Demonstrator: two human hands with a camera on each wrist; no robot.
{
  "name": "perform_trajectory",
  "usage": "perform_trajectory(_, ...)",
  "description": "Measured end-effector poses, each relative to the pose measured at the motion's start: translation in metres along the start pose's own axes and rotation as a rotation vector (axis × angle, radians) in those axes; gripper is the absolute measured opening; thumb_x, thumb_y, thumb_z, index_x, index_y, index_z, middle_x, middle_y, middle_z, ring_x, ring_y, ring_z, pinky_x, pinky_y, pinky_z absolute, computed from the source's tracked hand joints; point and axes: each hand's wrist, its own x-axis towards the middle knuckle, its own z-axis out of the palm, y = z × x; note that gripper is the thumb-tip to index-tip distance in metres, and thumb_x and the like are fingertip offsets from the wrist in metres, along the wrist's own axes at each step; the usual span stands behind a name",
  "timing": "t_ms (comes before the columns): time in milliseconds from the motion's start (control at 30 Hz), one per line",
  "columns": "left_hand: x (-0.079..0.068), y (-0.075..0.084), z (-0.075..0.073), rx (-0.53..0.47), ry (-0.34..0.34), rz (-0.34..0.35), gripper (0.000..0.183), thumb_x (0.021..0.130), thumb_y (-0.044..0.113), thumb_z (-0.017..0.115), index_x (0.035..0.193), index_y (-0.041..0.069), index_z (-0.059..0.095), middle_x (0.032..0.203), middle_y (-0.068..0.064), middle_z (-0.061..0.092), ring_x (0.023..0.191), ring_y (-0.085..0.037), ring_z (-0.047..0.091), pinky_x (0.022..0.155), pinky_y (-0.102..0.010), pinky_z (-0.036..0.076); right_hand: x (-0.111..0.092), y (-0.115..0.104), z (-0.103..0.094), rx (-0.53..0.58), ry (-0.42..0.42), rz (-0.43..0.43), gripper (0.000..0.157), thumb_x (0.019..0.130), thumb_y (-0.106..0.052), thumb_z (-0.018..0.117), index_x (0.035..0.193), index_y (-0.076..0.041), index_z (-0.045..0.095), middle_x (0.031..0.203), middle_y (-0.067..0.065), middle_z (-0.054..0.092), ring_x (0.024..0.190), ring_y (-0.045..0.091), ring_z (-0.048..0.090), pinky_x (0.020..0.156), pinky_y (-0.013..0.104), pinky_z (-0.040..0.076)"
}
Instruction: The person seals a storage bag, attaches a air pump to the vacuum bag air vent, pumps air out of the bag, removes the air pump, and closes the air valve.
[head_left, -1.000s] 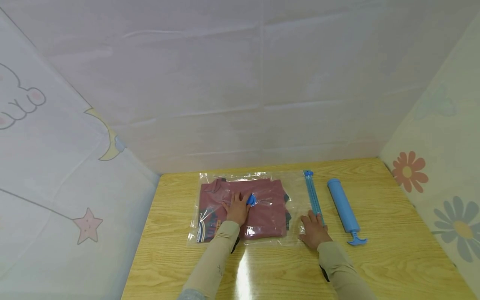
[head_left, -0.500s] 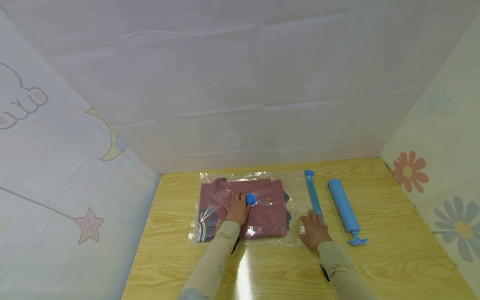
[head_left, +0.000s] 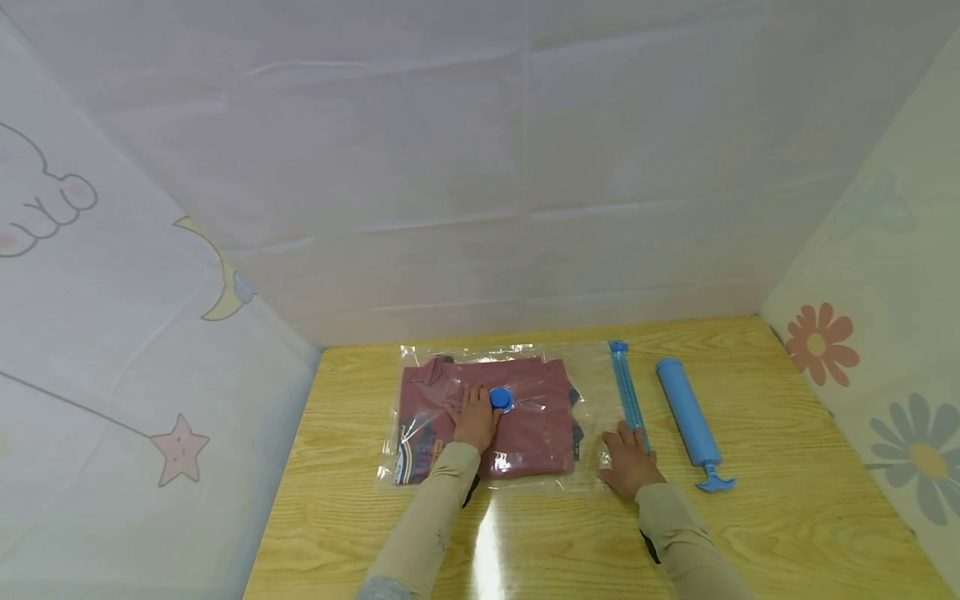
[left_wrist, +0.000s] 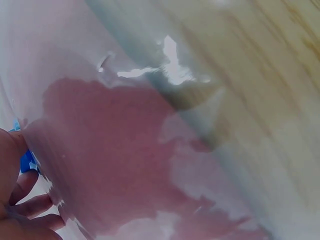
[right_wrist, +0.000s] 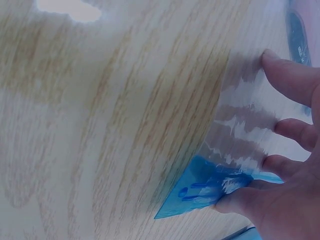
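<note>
Lying lengthwise left-to-right, clear bag (head_left: 592, 390), blue zip edge (head_left: 627, 388) rightmost.

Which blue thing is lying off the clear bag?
The blue pump, on the wooden table; the round cap and zip strip are on the bag.

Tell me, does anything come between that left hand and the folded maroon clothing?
Yes: the clear bag covers the maroon clothing, its film directly under the left hand. Nothing else visible separates them.

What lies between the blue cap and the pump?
In the head view: folded maroon garment, the bag's clear end, its blue strip, then bare tabletop.
</note>
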Motion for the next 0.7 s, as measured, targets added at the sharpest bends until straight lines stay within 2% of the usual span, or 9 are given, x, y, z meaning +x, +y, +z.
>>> perform_trajectory(200, 0.0004, 0.0015, -0.0002, 0.003, -0.02, -0.022, 0.054, 0.094, 0.03, 0.063, 0.134, -0.001, 0.045, 0.146, -0.016, 0.044, 0.144, -0.035, 0.031, 0.101, -0.08, 0.02, -0.0013, -0.0014, 0.0006, -0.005, 0.002, 0.001, 0.066, 0.086, -0.016, 0.071, 0.14, 0.006, 0.04, 0.152, 0.038, 0.012, 0.137, 0.063, 0.005, 0.096, 0.083, 0.019)
perform_trajectory(300, 0.0004, 0.0013, 0.0001, 0.012, -0.007, -0.015, 0.051, 0.093, 0.03, 0.064, 0.13, 0.001, 0.048, 0.144, -0.016, 0.046, 0.142, -0.037, 0.033, 0.1, -0.081, 0.022, -0.0019, -0.0022, 0.0004, -0.006, -0.001, 0.002, 0.066, 0.086, -0.016, 0.071, 0.14, 0.006, 0.04, 0.152, 0.038, 0.012, 0.137, 0.063, 0.005, 0.096, 0.082, 0.019)
perform_trajectory(467, -0.0006, -0.0005, -0.0004, -0.015, 0.012, 0.013, 0.044, 0.092, 0.029, 0.065, 0.129, 0.011, 0.049, 0.142, -0.015, 0.047, 0.142, -0.039, 0.034, 0.097, -0.083, 0.022, -0.0031, -0.0042, -0.0016, -0.012, 0.007, 0.0, 0.065, 0.086, -0.016, 0.071, 0.139, 0.006, 0.041, 0.152, 0.039, 0.014, 0.136, 0.064, 0.006, 0.096, 0.082, 0.021)
perform_trajectory(567, -0.0012, -0.0004, -0.0011, -0.02, 0.013, 0.028, 0.045, 0.093, 0.028, 0.064, 0.135, 0.019, 0.049, 0.143, -0.015, 0.046, 0.142, -0.04, 0.033, 0.097, -0.083, 0.022, -0.0033, -0.0046, -0.0017, -0.017, 0.013, -0.001, 0.064, 0.086, -0.016, 0.072, 0.139, 0.005, 0.041, 0.151, 0.039, 0.015, 0.136, 0.064, 0.007, 0.096, 0.082, 0.022)
perform_trajectory(700, -0.0019, 0.0006, -0.0027, -0.019, 0.009, 0.033, 0.047, 0.093, 0.028, 0.064, 0.138, 0.024, 0.049, 0.143, -0.016, 0.046, 0.141, -0.041, 0.033, 0.096, -0.083, 0.022, -0.0037, -0.0048, -0.0018, -0.018, 0.015, -0.001, 0.065, 0.086, -0.016, 0.072, 0.139, 0.005, 0.042, 0.152, 0.039, 0.015, 0.136, 0.064, 0.007, 0.096, 0.082, 0.022)
